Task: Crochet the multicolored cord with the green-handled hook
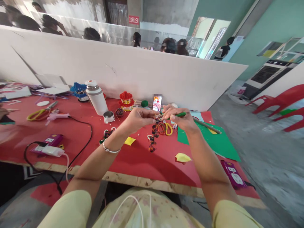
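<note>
Above the table's middle, my left hand [140,119] pinches the top of a curly dark orange-and-black crocheted strip [153,138], which dangles below the fingertips. Close beside it, my right hand [181,119] is closed around a green-handled crochet hook [178,114]. Both sets of fingertips meet around the work, so the hook's tip and the stitches cannot be made out. Behind the hands a lit phone [157,103] leans against the white board. Yellow-and-red-handled scissors [168,129] lie just beyond the strip. A ball of multicoloured yarn [119,112] rests to the left.
A white flask [97,98], its metal cup [109,117] and a red crafted piece [126,98] stand behind my left arm. On the left lie a pink glue gun [57,117] and more scissors [39,114]. A green sheet [213,142] lies right. A white board [142,72] borders the back.
</note>
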The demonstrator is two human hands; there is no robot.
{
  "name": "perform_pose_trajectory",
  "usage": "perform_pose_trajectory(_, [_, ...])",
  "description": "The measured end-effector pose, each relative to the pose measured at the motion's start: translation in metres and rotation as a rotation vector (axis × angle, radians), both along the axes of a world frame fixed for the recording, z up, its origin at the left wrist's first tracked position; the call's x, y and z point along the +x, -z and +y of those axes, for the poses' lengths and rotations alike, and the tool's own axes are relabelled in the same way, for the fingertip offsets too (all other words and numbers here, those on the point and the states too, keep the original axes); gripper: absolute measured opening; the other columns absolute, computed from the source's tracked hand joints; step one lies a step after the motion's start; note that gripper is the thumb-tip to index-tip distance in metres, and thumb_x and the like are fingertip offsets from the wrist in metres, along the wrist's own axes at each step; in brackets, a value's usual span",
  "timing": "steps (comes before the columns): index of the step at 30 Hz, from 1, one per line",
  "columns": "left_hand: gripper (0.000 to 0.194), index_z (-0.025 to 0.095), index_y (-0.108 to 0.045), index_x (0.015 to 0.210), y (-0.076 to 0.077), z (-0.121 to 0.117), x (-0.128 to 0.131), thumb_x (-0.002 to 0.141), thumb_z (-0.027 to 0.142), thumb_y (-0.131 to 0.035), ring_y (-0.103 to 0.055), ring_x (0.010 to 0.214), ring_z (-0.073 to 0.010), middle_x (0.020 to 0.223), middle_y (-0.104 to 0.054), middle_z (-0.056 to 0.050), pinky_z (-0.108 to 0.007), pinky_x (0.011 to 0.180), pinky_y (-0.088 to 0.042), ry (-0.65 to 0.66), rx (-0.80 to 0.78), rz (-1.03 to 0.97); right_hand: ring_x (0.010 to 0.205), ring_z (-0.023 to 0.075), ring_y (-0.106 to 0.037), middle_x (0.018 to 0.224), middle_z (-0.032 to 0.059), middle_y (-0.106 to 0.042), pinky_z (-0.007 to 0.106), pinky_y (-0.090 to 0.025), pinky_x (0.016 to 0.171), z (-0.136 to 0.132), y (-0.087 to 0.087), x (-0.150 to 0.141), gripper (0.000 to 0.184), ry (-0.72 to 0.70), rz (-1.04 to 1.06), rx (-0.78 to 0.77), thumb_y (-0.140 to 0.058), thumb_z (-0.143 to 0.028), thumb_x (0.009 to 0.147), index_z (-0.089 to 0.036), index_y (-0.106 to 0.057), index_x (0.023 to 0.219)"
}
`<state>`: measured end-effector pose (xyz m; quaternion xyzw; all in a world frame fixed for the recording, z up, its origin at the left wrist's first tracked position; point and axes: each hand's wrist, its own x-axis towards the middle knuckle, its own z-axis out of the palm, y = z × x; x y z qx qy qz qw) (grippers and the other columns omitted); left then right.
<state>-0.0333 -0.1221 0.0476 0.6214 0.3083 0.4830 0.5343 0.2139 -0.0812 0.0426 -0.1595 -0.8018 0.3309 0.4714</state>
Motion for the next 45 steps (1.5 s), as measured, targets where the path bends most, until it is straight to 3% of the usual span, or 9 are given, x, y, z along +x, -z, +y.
perform_pose_trajectory(6, [0.035,0.013,-0.088,0.106,0.001,0.0,0.003,0.072,0.017,-0.083,-0.061,0.066,-0.0123,0.075,-0.075,-0.003,-0.027,0.062,-0.049,-0.162,0.106,0.161,0.102,0.0216,-0.078,0.095,-0.001,-0.087,0.05,-0.055,0.115,-0.014,-0.029,0.006,0.012,0.047,-0.168,0.135,-0.075,-0.039,0.099,-0.036,-0.086,0.097])
perform_pose_trajectory(11, [0.037,0.013,-0.087,0.107,0.0,-0.001,0.008,0.07,0.017,-0.086,-0.057,0.063,-0.0111,0.071,-0.072,0.0,-0.026,0.06,-0.047,-0.294,0.096,0.059,0.104,0.0245,-0.078,0.099,-0.0046,-0.088,0.058,-0.044,0.123,-0.024,-0.011,-0.006,0.009,0.342,-0.203,0.47,-0.077,-0.037,0.096,-0.04,-0.083,0.103])
perform_pose_trajectory(17, [0.037,0.019,-0.089,0.096,0.003,0.002,0.011,0.06,0.021,-0.095,-0.062,0.06,-0.0089,0.077,-0.076,-0.002,-0.022,0.055,-0.047,0.055,-0.335,-0.309,0.104,0.0278,-0.074,0.107,-0.0057,-0.088,0.059,-0.042,0.122,-0.037,0.04,-0.028,0.02,0.711,-0.057,0.673,-0.084,-0.038,0.09,-0.047,-0.08,0.108])
perform_pose_trajectory(20, [0.036,0.017,-0.089,0.093,0.001,0.004,0.004,0.058,0.019,-0.095,-0.062,0.059,-0.0096,0.072,-0.076,-0.004,-0.021,0.053,-0.046,0.126,-0.391,-0.261,0.102,0.0269,-0.075,0.106,-0.007,-0.088,0.058,-0.044,0.12,-0.038,0.038,-0.027,0.021,0.653,-0.018,0.751,-0.082,-0.039,0.092,-0.049,-0.079,0.111])
perform_pose_trajectory(25, [0.029,0.016,-0.09,0.092,-0.014,0.007,-0.01,0.063,0.015,-0.092,-0.056,0.053,-0.0094,0.07,-0.078,-0.005,-0.023,0.048,-0.041,-0.03,-0.143,0.04,0.105,0.025,-0.076,0.098,-0.009,-0.087,0.063,-0.033,0.132,-0.038,-0.009,-0.007,0.008,0.385,-0.175,0.516,-0.078,-0.041,0.095,-0.045,-0.082,0.101])
perform_pose_trajectory(28, [0.026,0.017,-0.091,0.091,-0.02,0.008,-0.012,0.065,0.015,-0.089,-0.057,0.054,-0.0108,0.065,-0.075,-0.003,-0.024,0.049,-0.043,0.025,-0.069,0.14,0.104,0.0246,-0.077,0.092,-0.0036,-0.087,0.059,-0.041,0.128,-0.037,-0.027,0.001,0.01,0.253,-0.149,0.284,-0.076,-0.041,0.097,-0.038,-0.085,0.094])
perform_pose_trajectory(34, [0.031,0.018,-0.09,0.096,-0.007,0.01,0.001,0.065,0.02,-0.093,-0.063,0.055,-0.0107,0.072,-0.077,-0.004,-0.025,0.053,-0.052,0.154,-0.218,-0.093,0.098,0.0252,-0.08,0.096,0.0018,-0.085,0.048,-0.065,0.095,-0.024,0.021,-0.02,0.031,0.119,0.262,-0.134,-0.073,-0.061,0.095,-0.033,-0.085,0.094])
perform_pose_trajectory(38, [0.044,0.017,-0.088,0.104,0.01,0.008,0.018,0.06,0.02,-0.096,-0.072,0.065,-0.0135,0.076,-0.077,-0.002,-0.028,0.064,-0.062,0.018,-0.233,-0.3,0.11,0.024,-0.076,0.111,0.0022,-0.083,0.048,-0.061,0.102,-0.03,0.056,-0.041,0.019,0.503,0.315,0.148,-0.069,-0.046,0.101,-0.036,-0.083,0.109])
perform_pose_trajectory(45, [0.044,0.015,-0.087,0.106,0.024,0.002,0.037,0.062,0.017,-0.091,-0.062,0.059,-0.007,0.072,-0.072,0.003,-0.019,0.056,-0.054,-0.288,-0.096,-0.361,0.107,0.0258,-0.069,0.109,-0.0006,-0.086,0.047,-0.054,0.101,-0.042,0.064,-0.058,0.04,0.882,0.145,0.717,-0.079,-0.023,0.095,-0.043,-0.077,0.129])
